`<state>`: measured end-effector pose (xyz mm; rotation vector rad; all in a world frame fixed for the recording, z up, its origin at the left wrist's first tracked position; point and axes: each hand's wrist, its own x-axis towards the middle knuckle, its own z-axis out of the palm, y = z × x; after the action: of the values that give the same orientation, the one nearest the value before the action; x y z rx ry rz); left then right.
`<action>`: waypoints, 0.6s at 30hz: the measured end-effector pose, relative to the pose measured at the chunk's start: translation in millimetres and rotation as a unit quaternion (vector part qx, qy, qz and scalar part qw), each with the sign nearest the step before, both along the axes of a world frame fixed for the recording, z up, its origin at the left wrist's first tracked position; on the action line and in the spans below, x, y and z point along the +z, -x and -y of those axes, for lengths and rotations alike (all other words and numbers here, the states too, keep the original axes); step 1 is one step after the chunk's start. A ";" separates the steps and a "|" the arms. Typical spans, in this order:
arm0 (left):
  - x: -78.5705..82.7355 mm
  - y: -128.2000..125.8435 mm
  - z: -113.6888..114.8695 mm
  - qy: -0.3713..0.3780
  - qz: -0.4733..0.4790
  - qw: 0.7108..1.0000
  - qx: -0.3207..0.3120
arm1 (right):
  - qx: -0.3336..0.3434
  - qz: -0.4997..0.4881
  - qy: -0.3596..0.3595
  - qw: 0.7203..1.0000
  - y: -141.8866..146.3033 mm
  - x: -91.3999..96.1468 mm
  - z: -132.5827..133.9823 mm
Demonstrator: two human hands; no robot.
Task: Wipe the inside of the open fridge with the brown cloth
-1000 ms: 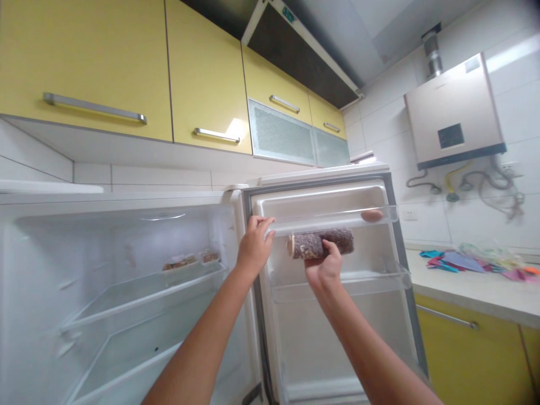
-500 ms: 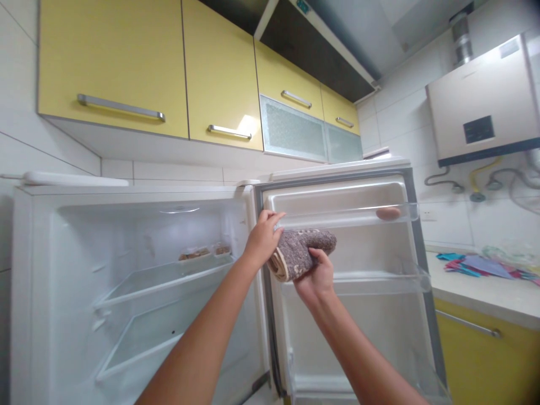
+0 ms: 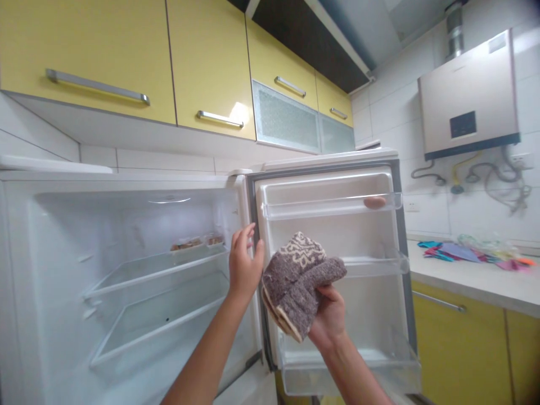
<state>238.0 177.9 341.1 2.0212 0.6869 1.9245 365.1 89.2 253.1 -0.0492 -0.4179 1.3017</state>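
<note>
A folded brown-grey cloth (image 3: 295,281) with a cream scroll pattern and cream edging is gripped in my right hand (image 3: 331,318), thumb on its near side. Its upper fold hangs loose and partly spread. My left hand (image 3: 246,261) is just left of the cloth, fingers raised and apart, holding nothing. Both hands are in front of an open fridge. Its door (image 3: 333,236) stands swung out to the right behind the cloth, and the interior (image 3: 135,230) lies to the left.
On the upper fridge shelf (image 3: 126,278) are small packs of food (image 3: 189,243). An egg (image 3: 374,202) sits in the top door rack. Colourful cloths or bags (image 3: 459,251) lie on the counter (image 3: 498,281) at right. Yellow cabinets (image 3: 211,62) hang above; a water heater (image 3: 468,101) is on the wall.
My left hand has let go of the cloth and moved left and down. The cloth has loosened from a tight roll into a wider fold, lowered in my right hand. The view has shifted slightly right.
</note>
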 end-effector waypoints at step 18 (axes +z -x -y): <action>-217.9 126.5 79.8 0.646 0.286 0.634 -0.314 | -0.024 0.472 0.099 0.876 87.4 -132.3 -14.0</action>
<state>111.4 98.1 123.3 0.5139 0.6889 0.9086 277.7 103.2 120.7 -0.8934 -1.1009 1.1976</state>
